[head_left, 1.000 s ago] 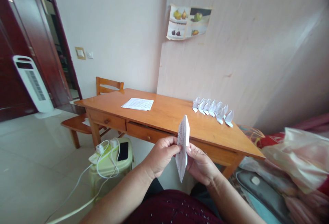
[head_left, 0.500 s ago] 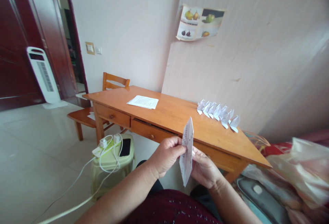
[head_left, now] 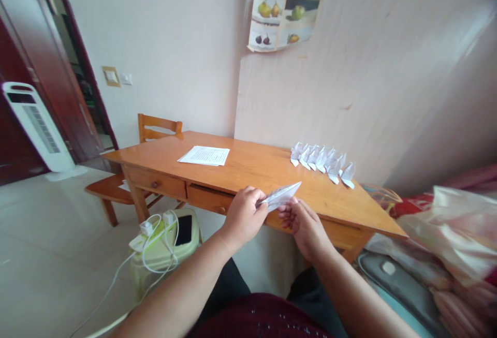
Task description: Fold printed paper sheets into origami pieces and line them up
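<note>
Between my hands, just over the table's front edge, is a folded piece of printed paper (head_left: pixel 282 196) with a pointed end aimed up and to the right. My left hand (head_left: pixel 247 217) is closed on its left end, thumb on the near side. The fingers of my right hand (head_left: pixel 305 224) are curled at its lower right edge, thumb and fingertips pinching it. At the back right of the wooden table (head_left: pixel 248 164) stand several folded paper figures (head_left: pixel 321 160) in close rows. A stack of printed sheets (head_left: pixel 205 155) lies flat at the table's left.
A wooden chair (head_left: pixel 159 127) stands behind the table's left end. On a stool (head_left: pixel 194 247) at lower left lie a phone (head_left: pixel 184 230) and a power strip (head_left: pixel 142 239) with white cables. Plastic bags (head_left: pixel 450 229) and a grey case (head_left: pixel 399 276) are heaped at right.
The folded paper has turned from upright to slanting, its point now up and right. Both hands have risen slightly toward the table. The whole view has swung right.
</note>
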Demonstrator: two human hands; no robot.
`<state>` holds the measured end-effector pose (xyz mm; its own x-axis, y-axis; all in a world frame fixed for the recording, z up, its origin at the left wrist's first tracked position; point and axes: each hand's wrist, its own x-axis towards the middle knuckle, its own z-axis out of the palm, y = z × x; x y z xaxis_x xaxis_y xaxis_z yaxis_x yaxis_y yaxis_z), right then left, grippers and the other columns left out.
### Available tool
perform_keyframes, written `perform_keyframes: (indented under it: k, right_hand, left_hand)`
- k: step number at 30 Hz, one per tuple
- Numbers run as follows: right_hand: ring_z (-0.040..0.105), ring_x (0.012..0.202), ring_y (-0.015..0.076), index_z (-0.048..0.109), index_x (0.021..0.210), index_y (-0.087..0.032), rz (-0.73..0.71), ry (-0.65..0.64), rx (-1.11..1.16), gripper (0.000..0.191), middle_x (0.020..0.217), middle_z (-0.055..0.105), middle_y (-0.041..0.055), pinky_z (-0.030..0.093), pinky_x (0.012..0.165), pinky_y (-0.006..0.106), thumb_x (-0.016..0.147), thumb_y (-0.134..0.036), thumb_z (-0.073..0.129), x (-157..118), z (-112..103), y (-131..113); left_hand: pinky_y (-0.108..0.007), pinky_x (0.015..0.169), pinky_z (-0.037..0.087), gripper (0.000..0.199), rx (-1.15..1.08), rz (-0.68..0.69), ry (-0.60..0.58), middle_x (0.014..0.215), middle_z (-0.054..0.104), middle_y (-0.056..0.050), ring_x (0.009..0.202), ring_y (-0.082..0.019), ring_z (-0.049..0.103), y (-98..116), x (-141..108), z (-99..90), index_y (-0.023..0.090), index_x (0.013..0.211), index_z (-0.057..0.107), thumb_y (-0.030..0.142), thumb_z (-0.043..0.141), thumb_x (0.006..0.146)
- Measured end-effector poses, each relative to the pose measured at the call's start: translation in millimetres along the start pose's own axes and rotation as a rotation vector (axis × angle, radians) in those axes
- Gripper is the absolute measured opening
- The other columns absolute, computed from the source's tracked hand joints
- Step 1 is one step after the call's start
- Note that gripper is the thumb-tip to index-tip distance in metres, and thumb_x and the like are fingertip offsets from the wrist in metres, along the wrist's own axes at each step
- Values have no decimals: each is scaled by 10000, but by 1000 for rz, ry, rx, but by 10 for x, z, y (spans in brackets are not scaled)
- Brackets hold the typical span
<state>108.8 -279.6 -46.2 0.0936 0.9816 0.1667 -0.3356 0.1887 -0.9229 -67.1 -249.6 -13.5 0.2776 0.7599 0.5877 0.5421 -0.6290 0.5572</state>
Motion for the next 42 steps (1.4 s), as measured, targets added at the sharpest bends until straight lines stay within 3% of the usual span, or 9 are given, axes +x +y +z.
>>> perform_keyframes:
  k: [2, 6, 8, 12, 16, 23, 29, 37, 42]
  right_hand:
    - [608, 788, 165, 630, 979, -202, -32, 37, -91, 360, 932, 685, 47, 455, 618, 253, 844, -531, 688, 105, -45, -61]
    - [567, 647, 149, 558, 896, -210, -150, 357, -338, 362, 773, 631, 3, 439, 565, 263, 825, -545, 675, 322, -218, -100]
    - [516, 587, 137, 527, 834, -217, -214, 419, -440, 323, 688, 572, -27, 416, 554, 268, 849, -518, 643, 397, -325, -84]
    - [503, 600, 150, 566, 773, -213, -307, 311, -674, 235, 649, 551, -23, 402, 590, 284, 862, -422, 628, 483, -502, -49]
    - [598, 846, 212, 654, 890, -205, -454, 211, -1080, 131, 884, 658, 53, 445, 763, 324, 883, -311, 578, 582, -604, -60]
    - [587, 925, 230, 691, 933, -210, -373, 81, -1459, 125, 925, 663, 68, 416, 799, 315, 885, -271, 593, 803, -564, -107]
    - [576, 905, 215, 702, 916, -226, -389, -33, -1491, 119, 889, 650, 61, 403, 796, 307, 899, -230, 584, 844, -530, -88]
    - [552, 829, 202, 697, 790, -239, -430, -126, -1461, 171, 839, 639, 45, 386, 764, 318, 917, -242, 581, 782, -596, -87]
    - [549, 830, 202, 707, 806, -239, -409, -160, -1426, 175, 853, 635, 45, 399, 760, 312, 927, -254, 583, 802, -612, -124]
  left_hand:
    - [-331, 831, 439, 89, 126, 89, -36, 920, 642, -39, 928, -204, 575, -51, 166, 73, 204, 830, 619, 184, 545, 875]
    - [-377, 888, 420, 103, 299, 185, -115, 1041, 655, -47, 1022, -232, 566, -133, 526, 283, 219, 889, 651, 209, 548, 891]
    - [-384, 902, 415, 131, 335, 176, -181, 1071, 647, -54, 1047, -239, 561, -187, 698, 407, 221, 911, 670, 214, 540, 890]
    - [-363, 888, 424, 138, 320, 172, -279, 1007, 655, -47, 1002, -232, 579, -334, 979, 652, 240, 886, 716, 246, 584, 850]
    - [-313, 761, 444, 154, 291, 118, -374, 901, 670, -29, 886, -210, 615, -468, 1150, 813, 253, 841, 735, 324, 598, 837]
    - [-314, 798, 428, 236, 259, 55, -456, 938, 707, -2, 887, -195, 636, -502, 1259, 821, 271, 851, 738, 428, 563, 864]
    - [-315, 821, 416, 197, 231, 40, -475, 925, 714, 9, 897, -197, 633, -469, 1242, 759, 264, 860, 720, 395, 573, 853]
    - [-366, 877, 369, 96, 231, 116, -305, 858, 674, 13, 871, -189, 594, -494, 1060, 767, 227, 852, 601, 146, 574, 808]
    - [-424, 946, 345, 220, 296, 214, -235, 1115, 661, -19, 1085, -237, 522, -548, 909, 747, 275, 844, 711, 112, 565, 822]
